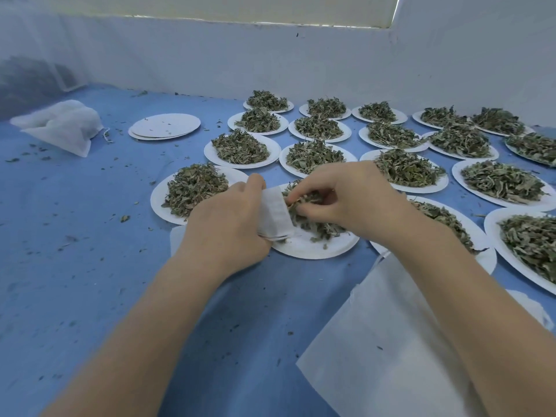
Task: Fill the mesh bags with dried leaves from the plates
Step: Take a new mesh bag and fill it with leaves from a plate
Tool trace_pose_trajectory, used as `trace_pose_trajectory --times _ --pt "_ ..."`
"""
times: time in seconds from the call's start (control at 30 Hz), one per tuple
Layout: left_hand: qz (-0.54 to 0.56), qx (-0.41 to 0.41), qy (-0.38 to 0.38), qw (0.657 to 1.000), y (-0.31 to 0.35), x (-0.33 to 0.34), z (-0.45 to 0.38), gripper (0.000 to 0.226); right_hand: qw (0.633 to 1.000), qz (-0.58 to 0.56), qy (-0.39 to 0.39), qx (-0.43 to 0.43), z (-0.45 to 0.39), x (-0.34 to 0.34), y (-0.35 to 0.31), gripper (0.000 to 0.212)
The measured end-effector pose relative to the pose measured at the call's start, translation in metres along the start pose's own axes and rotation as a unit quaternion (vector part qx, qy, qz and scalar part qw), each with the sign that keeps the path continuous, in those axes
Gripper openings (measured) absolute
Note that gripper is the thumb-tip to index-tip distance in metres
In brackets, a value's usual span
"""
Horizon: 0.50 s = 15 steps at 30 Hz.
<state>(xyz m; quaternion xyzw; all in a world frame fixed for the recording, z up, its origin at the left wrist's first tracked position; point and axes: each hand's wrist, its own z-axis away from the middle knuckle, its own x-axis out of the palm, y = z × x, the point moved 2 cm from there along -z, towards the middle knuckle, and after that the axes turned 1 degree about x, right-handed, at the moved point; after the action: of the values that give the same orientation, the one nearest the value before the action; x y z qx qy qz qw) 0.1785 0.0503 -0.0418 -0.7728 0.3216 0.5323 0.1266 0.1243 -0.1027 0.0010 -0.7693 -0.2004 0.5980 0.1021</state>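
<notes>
Blue cloth (90,266), white mesh bag (275,213), crumpled

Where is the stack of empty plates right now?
Head view, far left: the empty plates sit between the filled mesh bags and the leaf plates.

L hand (228,218) holds mesh bag (275,213); R hand (346,200) pinches leaves (304,203).

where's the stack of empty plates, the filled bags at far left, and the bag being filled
stack of empty plates (165,125), head view, bare top of the upper plate
filled bags (61,124), head view, middle of the white pile
mesh bag being filled (274,212), head view, its side, held by the left hand (228,218)
</notes>
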Motion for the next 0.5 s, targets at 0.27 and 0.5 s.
trace_pose_trajectory --times 0.27,0.5 --pt "0.095 0.011 0.046 0.994 0.013 -0.004 0.002 0.046 0.989 -0.140 0.030 -0.028 0.000 0.010 -0.006 0.024" --pt "0.126 -0.013 0.061 0.990 0.013 -0.005 0.002 0.051 0.968 -0.248 -0.021 -0.003 0.000 0.009 -0.008 0.037"
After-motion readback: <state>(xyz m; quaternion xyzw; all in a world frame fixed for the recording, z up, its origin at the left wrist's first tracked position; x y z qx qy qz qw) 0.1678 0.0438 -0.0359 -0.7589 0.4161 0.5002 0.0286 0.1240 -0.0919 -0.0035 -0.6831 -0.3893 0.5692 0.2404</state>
